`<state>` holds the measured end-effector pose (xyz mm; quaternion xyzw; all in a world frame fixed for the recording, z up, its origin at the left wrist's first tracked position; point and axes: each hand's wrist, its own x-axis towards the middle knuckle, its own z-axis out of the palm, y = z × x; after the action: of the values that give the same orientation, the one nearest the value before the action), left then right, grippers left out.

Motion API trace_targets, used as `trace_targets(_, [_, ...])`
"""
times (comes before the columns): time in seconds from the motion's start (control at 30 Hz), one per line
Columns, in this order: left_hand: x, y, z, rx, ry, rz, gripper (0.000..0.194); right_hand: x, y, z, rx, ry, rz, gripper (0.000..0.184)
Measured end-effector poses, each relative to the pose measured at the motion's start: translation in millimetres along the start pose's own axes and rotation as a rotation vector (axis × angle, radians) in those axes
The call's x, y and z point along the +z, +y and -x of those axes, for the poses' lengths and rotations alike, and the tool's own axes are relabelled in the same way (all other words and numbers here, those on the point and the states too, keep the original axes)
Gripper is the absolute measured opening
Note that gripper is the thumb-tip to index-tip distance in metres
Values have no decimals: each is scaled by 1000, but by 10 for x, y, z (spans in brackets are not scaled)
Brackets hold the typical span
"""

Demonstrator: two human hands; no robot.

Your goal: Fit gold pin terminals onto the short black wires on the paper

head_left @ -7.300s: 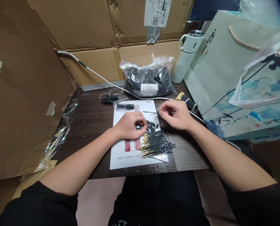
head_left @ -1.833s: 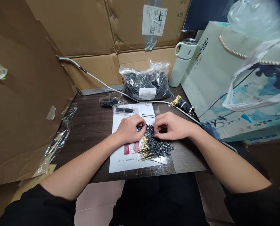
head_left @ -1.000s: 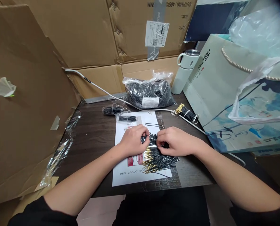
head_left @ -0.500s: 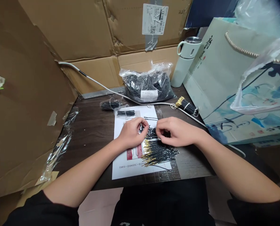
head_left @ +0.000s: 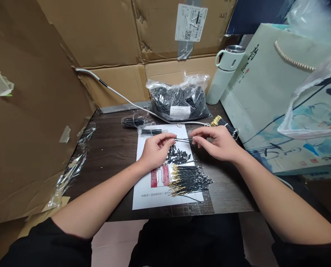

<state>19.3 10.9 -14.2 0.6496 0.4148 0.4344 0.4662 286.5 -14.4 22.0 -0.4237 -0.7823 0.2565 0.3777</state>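
Over the upper part of the printed sheet, my left hand [head_left: 155, 150] is closed in a pinch, thumb and forefinger at the left end of thin black wires [head_left: 184, 139]. My right hand [head_left: 217, 141] has its thumb and fingertips closed around the right end of the wires. How many wires are held, rather than lying on the paper, is hard to make out. Below the hands lies a loose heap of short black tubes [head_left: 179, 155]. Nearer me is a spread pile of black wires with gold-coloured tips [head_left: 189, 180], mostly lined up side by side.
The sheet [head_left: 143, 185] lies on a dark wooden table [head_left: 112, 155]. Behind are two bundles of black pieces [head_left: 134, 121], a clear bag of black parts [head_left: 179, 102], a white cable [head_left: 121, 97], a tied gold-tipped bundle [head_left: 223, 124], a flask [head_left: 222, 79] and a paper bag [head_left: 254, 92].
Both hands have moved up from the heap of short black tubes to the thin black wires at its far side. The tubes are now uncovered. The view has shifted slightly.
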Motion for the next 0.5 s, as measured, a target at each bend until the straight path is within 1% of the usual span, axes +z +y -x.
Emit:
trace_targets(0.23, [-2,-5,5,-11,28,-30,19,20,-11,16,13,97,-6,17])
trace_targets(0.37, [3,2,9,-37,21,-28,18,23,-31,22,11,89,45,17])
trace_targets(0.5, [9,9,6,-23,17,-23,18,24,-56,20,-8,100,60,17])
